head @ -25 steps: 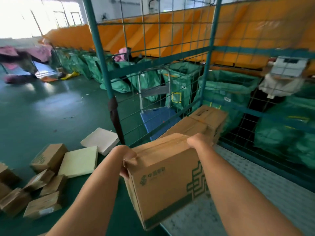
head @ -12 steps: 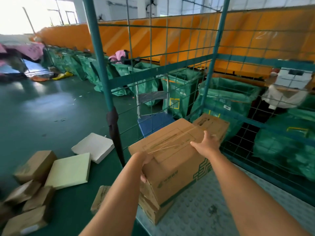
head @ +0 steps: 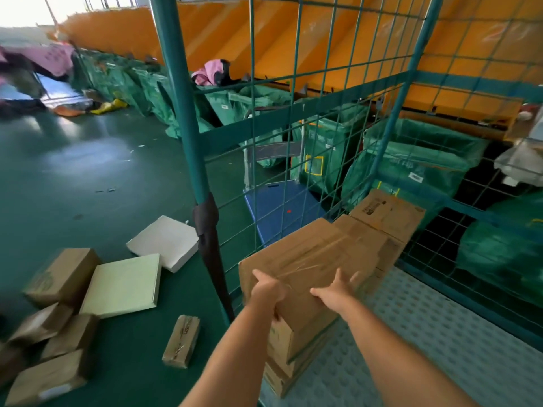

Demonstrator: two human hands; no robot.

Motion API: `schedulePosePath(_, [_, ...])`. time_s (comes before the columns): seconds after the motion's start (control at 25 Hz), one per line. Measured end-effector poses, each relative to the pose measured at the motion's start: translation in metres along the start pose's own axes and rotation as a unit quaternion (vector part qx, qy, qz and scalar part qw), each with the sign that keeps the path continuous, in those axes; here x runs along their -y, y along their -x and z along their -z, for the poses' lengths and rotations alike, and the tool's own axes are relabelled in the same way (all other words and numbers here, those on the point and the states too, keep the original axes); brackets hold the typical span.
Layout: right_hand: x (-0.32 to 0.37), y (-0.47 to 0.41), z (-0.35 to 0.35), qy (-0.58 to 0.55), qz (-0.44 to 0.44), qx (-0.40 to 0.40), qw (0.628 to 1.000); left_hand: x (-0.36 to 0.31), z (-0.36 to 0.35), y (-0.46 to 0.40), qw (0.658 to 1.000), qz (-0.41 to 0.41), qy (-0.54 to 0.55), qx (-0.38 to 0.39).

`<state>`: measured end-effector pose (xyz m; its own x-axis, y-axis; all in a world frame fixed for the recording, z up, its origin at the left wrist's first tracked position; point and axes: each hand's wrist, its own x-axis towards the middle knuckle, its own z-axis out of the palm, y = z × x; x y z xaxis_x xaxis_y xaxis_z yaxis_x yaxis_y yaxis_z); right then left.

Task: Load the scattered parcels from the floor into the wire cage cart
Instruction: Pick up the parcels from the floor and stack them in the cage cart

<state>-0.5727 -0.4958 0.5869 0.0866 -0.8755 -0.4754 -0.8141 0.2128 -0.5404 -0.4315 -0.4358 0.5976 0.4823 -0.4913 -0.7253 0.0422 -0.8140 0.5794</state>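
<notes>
A large taped cardboard box (head: 311,259) sits on another box inside the green wire cage cart (head: 188,118), against its left mesh wall. My left hand (head: 267,289) grips the box's near left corner. My right hand (head: 335,292) lies on the box's near top edge with fingers spread. Behind it stand two more cardboard boxes (head: 388,214) in the cart's corner. On the floor to the left lie scattered parcels: several brown boxes (head: 63,276), a pale flat box (head: 125,284), a white flat box (head: 164,242) and a small brown parcel (head: 182,340).
The cart's grey studded floor (head: 440,333) stretches to the right of the stack. Green mail sacks (head: 417,160) and a blue platform trolley (head: 279,210) stand beyond the mesh. An orange chute wall (head: 264,33) runs behind. The green floor (head: 73,171) extends left.
The box has gone from held up in the air to resting on the stack inside the cart, pushed farther in. My right hand has opened onto its top edge.
</notes>
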Motion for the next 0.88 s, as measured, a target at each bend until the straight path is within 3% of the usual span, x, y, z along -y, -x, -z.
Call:
schedulePosePath(0.16, [0.001,-0.004,0.008,-0.036,-0.009,0.005,0.999,-0.007,0.006,-0.018,0.994,-0.005,-0.074,-0.082])
schedulePosePath(0.32, [-0.011,-0.012,0.014,-0.110,-0.009,-0.027,0.994,-0.019,0.010,-0.040,0.992,-0.027,-0.081,-0.096])
schedulePosePath(0.44, [-0.021,-0.033,0.025,-0.222,-0.075,-0.025,0.972,-0.027,0.012,-0.053,0.989,-0.022,-0.104,-0.106])
schedulePosePath(0.64, [-0.037,-0.043,0.032,-0.357,-0.200,0.132,0.903,-0.046,-0.004,-0.052,0.990,0.011,-0.059,-0.128])
schedulePosePath(0.88, [-0.037,-0.070,0.102,-0.401,-0.067,-0.037,0.913,-0.098,-0.064,-0.022,0.982,-0.129,-0.083,-0.108])
